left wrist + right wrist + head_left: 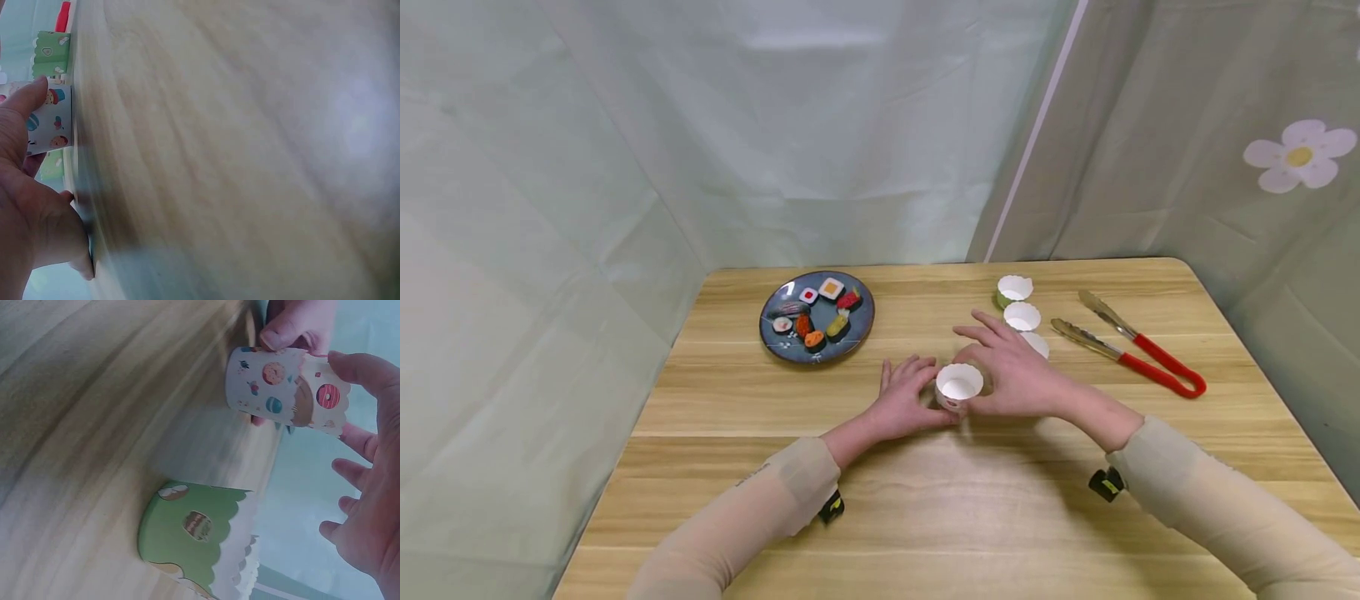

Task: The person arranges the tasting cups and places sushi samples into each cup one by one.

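Two printed paper baking cups are nested between my hands, low over the table. The outer cup (256,387) is white with small sweets on it, and the inner cup (328,397) stands partly out of it with its scalloped rim. My left hand (901,407) grips the outer cup from the left, its thumb near the base in the right wrist view. From the right, my right hand (1013,373) pinches the inner cup's rim between thumb and a finger, other fingers spread. Beside it stands a green baking cup (187,525).
Behind my right hand, three baking cups stand in a row, the farthest cup (1015,289) green outside. Red-handled tongs (1157,367) lie to their right. A dark blue plate (775,350) of sushi pieces sits back left. Curtains (880,125) hang behind the wooden table (715,500).
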A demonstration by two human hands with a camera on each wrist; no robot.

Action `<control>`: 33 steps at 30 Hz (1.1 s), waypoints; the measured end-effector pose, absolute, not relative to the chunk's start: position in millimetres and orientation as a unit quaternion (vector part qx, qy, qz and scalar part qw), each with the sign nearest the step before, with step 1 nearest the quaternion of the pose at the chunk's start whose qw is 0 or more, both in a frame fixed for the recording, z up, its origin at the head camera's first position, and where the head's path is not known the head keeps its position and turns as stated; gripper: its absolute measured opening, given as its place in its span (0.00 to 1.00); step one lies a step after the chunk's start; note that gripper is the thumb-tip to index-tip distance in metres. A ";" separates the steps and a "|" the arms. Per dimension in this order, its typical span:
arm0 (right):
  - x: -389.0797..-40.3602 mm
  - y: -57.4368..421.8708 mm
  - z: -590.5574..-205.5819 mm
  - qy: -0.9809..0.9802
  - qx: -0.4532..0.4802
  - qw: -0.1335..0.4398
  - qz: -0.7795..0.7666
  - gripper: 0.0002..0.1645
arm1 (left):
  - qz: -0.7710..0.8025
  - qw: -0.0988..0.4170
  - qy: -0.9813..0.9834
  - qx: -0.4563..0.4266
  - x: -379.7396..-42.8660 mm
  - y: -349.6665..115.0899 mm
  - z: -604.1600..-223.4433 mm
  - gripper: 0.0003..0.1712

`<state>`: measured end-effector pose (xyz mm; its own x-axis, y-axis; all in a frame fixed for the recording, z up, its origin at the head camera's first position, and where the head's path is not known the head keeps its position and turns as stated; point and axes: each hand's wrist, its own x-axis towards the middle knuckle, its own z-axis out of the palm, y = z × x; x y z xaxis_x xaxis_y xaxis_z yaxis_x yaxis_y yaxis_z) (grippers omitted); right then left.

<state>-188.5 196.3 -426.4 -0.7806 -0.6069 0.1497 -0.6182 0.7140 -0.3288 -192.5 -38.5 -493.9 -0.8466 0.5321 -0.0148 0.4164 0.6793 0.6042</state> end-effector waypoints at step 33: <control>-249.5 224.8 -354.8 -0.937 0.269 0.070 0.212 0.32 | 0.321 0.102 0.906 0.257 -193.9 -38.8 -494.0 0.41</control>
<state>-249.5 224.8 -354.8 -0.8452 -0.4751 0.2449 -0.5342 0.7652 -0.3594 -193.9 -38.8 -494.0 -0.8471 0.5310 -0.0199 0.4001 0.6619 0.6339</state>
